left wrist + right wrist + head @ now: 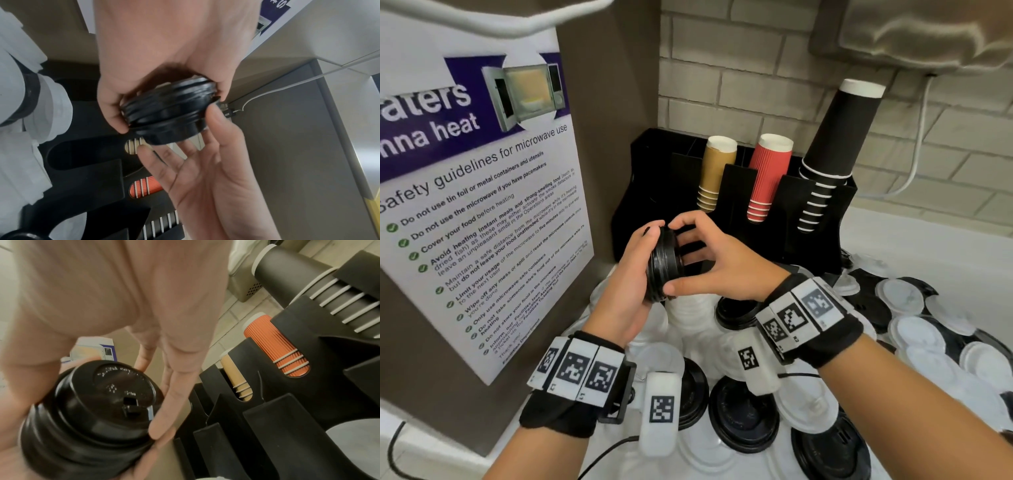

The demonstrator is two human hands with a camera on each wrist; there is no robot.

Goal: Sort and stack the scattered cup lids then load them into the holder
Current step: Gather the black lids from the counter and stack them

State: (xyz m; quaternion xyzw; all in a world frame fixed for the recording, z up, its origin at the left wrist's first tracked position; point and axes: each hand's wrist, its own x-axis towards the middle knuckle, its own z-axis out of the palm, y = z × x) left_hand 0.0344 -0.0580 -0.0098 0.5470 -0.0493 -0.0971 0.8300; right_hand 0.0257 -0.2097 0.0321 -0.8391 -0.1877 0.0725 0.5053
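Note:
A stack of black cup lids (666, 263) is held on its side in the air, just in front of the black holder (650, 192). My left hand (635, 270) grips the stack from the left, thumb over its top edge. My right hand (705, 263) takes it from the right, with index finger on the upper rim and thumb on the lower rim. The left wrist view shows the stack (170, 112) between my left hand (164, 65) and my right hand (205, 162). In the right wrist view the top lid (107, 394) faces the camera beside the holder (287, 418).
Tan cups (715, 171), red cups (767, 174) and tall black cups (835, 137) fill the holder's slots. Loose white lids (917, 342) and black lids (746, 414) cover the counter below my hands. A microwave poster (482, 205) hangs on the left wall.

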